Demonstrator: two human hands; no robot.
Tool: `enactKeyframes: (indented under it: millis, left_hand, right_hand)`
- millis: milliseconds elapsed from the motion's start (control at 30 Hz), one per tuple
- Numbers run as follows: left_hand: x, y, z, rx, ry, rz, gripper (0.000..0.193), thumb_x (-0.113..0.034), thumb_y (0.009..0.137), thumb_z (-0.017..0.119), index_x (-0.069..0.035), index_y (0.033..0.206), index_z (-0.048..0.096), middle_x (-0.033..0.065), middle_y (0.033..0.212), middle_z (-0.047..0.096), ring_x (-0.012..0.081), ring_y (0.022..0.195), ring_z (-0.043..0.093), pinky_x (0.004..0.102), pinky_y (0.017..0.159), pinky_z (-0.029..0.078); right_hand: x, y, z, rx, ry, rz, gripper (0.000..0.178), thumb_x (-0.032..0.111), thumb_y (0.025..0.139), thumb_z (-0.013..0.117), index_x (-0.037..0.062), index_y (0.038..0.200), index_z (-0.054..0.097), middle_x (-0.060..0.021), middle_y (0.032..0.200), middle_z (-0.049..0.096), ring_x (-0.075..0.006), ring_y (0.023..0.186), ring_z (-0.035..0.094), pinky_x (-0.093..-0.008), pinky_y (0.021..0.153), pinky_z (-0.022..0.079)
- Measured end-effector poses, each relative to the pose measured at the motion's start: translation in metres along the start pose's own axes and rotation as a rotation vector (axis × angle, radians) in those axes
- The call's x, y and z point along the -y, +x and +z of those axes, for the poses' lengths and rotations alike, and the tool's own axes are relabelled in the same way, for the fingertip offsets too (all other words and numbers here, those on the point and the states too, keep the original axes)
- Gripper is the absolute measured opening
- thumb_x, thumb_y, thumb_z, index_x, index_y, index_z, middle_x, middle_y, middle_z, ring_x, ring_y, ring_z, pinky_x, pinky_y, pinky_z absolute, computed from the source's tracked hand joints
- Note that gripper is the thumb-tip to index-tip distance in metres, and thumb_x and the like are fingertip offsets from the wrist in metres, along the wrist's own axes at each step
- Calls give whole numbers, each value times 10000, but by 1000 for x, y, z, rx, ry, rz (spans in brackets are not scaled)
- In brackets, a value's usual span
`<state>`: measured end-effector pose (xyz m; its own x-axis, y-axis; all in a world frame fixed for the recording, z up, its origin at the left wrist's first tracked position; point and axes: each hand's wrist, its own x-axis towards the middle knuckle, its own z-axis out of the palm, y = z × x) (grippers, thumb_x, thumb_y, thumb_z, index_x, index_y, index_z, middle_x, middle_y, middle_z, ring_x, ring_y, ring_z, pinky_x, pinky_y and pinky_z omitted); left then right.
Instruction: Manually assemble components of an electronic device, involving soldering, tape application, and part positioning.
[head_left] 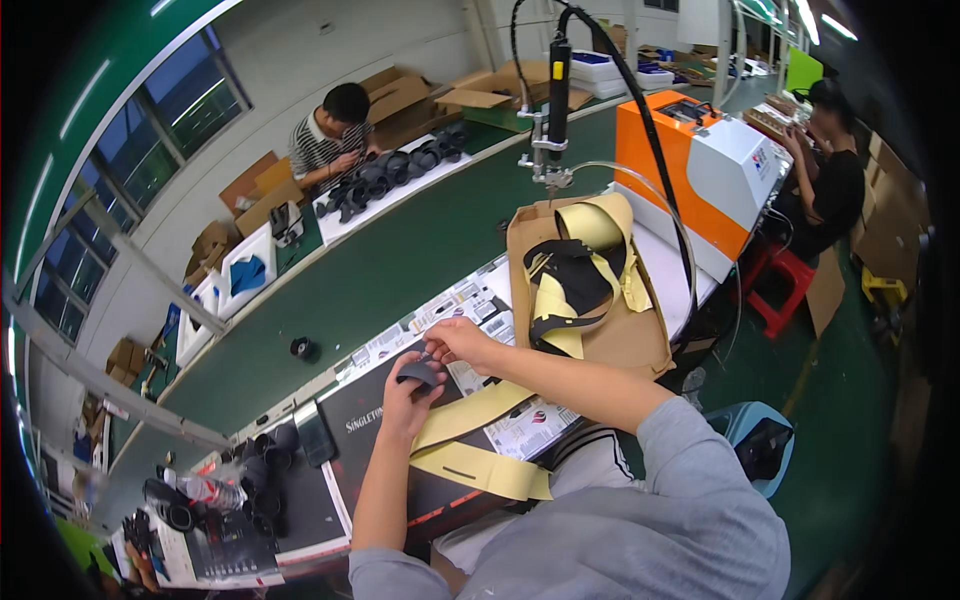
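My left hand [402, 402] is closed around a dark grey, curved, cup-like part [418, 376], held up above the black work mat [362, 470]. My right hand [458, 343] meets it from the right, thumb and fingers pinched together just above the part's edge. Whatever lies between those fingertips is too small to make out. Under my right forearm, a pale yellow backing strip [490, 468] lies folded across the mat. Beyond that forearm stands an open cardboard box [625, 345] with more yellow strip [588, 224] and black sheet pieces [570, 272] in it.
Dark rounded parts [266, 470], a clear bottle [213, 491] and a phone [315, 436] sit to the left. One dark part [304, 348] rests on the green belt [400, 255]. An orange-and-white machine [650, 150] and a hanging black tool [558, 105] stand far right. Two people work nearby.
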<state>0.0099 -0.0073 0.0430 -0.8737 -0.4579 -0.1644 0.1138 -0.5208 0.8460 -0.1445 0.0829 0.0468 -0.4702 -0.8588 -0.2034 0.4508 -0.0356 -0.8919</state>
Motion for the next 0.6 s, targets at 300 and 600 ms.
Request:
enactKeyframes:
  millis: [300,600]
  left_hand:
    - [22,12,-40,-130,-471,58,367,-390,974,486,-48,1082,565,224,1183,604,371,1095,606,414,842,574]
    - [22,18,-54,-33,-506,-27,436,-375,975,466,-78,1293,485,181,1092,621,331,975,642,418,776,574]
  right_hand:
    - [57,61,-75,-294,-1553,-499,216,156,821,562,25,961,660,-170,975,657,-361,920,649,-443,803,531]
    - [87,175,-158,-613,-1889,-299,255,209,896,537,62,1072,651,-176,1103,630,-360,1046,612,-468,890,510]
